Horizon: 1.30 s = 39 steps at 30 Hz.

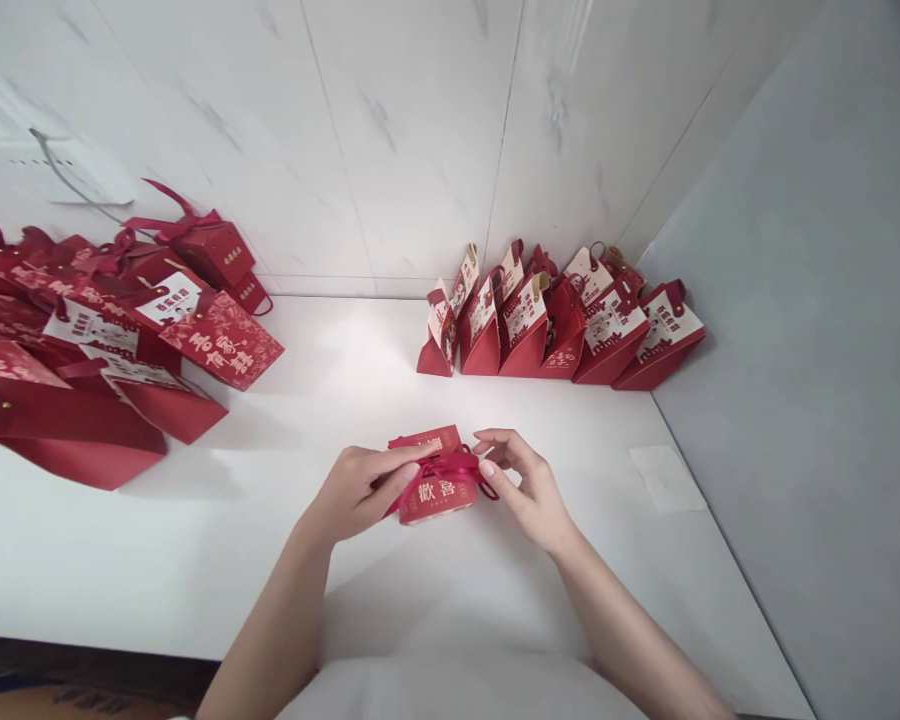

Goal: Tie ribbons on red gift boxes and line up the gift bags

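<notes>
Tabletop (330,390): spreads around gift box (435,508)
Left hand (364,490): over box, grasping ribbon (454,465)
Right hand (529,495): curled, touching ribbon; grip unclear

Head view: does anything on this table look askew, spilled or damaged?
Slightly: the red boxes at left are jumbled and overlapping at mixed angles, unlike the upright boxes at right. I see no spill or obvious damage; the ribboned box is partly covered.

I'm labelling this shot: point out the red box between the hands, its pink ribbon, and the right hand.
Red box (438,502): head view, on its lower printed face.
Pink ribbon (455,466): head view, on the stretch between the hands.
Right hand (529,490): head view, mid-hand.
</notes>
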Each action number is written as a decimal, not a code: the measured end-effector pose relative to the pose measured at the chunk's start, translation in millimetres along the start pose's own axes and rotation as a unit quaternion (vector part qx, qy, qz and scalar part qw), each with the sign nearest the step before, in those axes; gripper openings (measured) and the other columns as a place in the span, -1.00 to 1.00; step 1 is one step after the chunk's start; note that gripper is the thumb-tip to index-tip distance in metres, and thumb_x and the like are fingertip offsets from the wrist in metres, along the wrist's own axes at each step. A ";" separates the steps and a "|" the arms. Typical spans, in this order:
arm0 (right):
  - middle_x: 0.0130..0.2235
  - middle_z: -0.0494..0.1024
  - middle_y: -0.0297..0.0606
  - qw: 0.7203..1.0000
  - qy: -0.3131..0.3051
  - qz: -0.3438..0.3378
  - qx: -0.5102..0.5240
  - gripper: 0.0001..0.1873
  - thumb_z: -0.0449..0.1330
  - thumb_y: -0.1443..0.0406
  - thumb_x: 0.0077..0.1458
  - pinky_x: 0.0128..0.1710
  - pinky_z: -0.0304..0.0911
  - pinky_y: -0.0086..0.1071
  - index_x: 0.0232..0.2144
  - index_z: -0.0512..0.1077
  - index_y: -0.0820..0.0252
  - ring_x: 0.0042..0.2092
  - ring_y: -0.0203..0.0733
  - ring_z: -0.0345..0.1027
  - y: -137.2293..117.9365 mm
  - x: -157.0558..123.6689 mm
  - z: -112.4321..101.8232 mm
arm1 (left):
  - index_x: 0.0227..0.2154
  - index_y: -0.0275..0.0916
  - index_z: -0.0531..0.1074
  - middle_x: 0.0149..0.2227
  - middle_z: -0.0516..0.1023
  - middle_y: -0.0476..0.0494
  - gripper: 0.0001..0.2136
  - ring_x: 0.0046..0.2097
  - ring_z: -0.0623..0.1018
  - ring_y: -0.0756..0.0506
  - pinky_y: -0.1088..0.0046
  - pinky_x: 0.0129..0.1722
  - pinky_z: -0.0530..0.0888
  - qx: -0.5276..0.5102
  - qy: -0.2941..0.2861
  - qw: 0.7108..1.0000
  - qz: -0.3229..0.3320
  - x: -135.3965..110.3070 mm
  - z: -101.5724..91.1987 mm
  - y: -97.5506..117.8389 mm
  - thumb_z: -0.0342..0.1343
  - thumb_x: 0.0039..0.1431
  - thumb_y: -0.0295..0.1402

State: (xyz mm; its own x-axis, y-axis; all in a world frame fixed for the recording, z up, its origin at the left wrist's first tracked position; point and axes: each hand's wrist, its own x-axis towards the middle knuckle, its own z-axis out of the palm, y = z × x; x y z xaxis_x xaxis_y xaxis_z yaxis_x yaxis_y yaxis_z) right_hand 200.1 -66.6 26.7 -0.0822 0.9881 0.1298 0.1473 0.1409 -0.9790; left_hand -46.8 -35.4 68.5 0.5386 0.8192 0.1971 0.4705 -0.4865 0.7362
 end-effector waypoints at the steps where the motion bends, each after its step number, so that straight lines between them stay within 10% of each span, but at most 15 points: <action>1: -0.19 0.52 -0.23 1.000 -0.004 0.004 0.002 -0.66 0.14 0.08 0.24 -0.24 0.37 -0.32 -0.01 0.37 0.11 -0.29 -0.23 0.41 0.6 0.3 0.6 | 0.07 -0.05 0.50 -0.65 0.39 0.07 -0.68 -0.62 0.28 0.06 0.54 -0.60 0.24 0.006 0.036 0.999 -0.005 0.9 2.7 -3.3 -0.03 0.34 -0.31; 8: -0.43 0.38 -0.40 0.998 -0.063 0.016 0.026 -0.66 0.15 0.11 0.24 -0.31 0.27 -0.34 0.01 0.34 0.10 -0.40 -0.26 0.29 0.4 0.3 -4.7 | 0.13 0.00 0.43 -0.59 0.49 0.07 -0.66 -0.64 0.35 0.06 0.56 -0.63 0.35 -0.076 -0.016 0.991 -0.110 1.2 3.9 -9.9 -0.01 0.34 -0.28; 17: -0.46 0.39 -0.41 0.996 -0.003 0.036 0.081 -0.72 0.17 0.13 0.24 -0.35 0.28 -0.36 -0.05 0.39 0.10 -0.44 -0.29 0.26 10.5 2.9 -2.6 | -0.11 0.06 0.59 -0.07 0.57 -0.12 -0.73 0.02 0.52 -0.18 0.18 0.03 0.47 0.108 0.088 0.976 0.168 12.4 10.1 -13.7 0.24 0.14 -0.40; 26: -0.37 0.51 -0.35 0.992 0.097 -0.074 -0.024 -0.85 0.15 0.29 0.27 -0.31 0.35 -0.39 -0.10 0.42 0.08 -0.36 -0.28 0.39 -1.5 -4.6 -1.9 | -0.33 -0.11 0.60 -0.08 0.53 -0.11 -0.95 -0.08 0.56 -0.10 0.32 -0.09 0.53 -0.007 0.200 0.978 -0.052 17.0 47.0 -5.5 0.24 0.16 -0.34; 32: -0.26 0.59 -0.27 0.955 -0.051 -0.244 -0.164 -0.78 0.07 0.47 0.24 -0.29 0.33 -0.37 -0.14 0.38 0.10 -0.30 -0.24 0.43 -7.3 -16.2 12.6 | -0.39 -0.12 0.58 -0.04 0.50 -0.11 -0.94 -0.02 0.54 -0.13 0.29 -0.07 0.51 -0.009 0.248 0.964 -0.095 20.0 58.8 -6.8 0.23 0.15 -0.31; 39: -0.34 0.55 -0.33 0.932 -0.107 -0.242 -0.248 -0.81 0.04 0.45 0.25 -0.35 0.25 -0.37 -0.15 0.35 0.12 -0.43 -0.27 0.34 -6.4 -16.0 16.1 | -0.26 -0.12 0.54 0.02 0.48 -0.11 -0.90 0.07 0.50 -0.14 0.27 0.06 0.44 -0.017 0.218 0.974 -0.066 21.3 51.8 -6.4 0.21 0.17 -0.30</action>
State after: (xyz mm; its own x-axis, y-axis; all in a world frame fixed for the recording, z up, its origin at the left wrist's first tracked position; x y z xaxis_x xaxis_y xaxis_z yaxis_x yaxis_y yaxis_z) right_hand 184.5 -84.4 28.4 -0.4446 0.7740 0.4508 0.4755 0.6305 -0.6136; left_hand -2.2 -30.5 34.5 0.1235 0.9283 0.3507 0.4883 -0.3645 0.7929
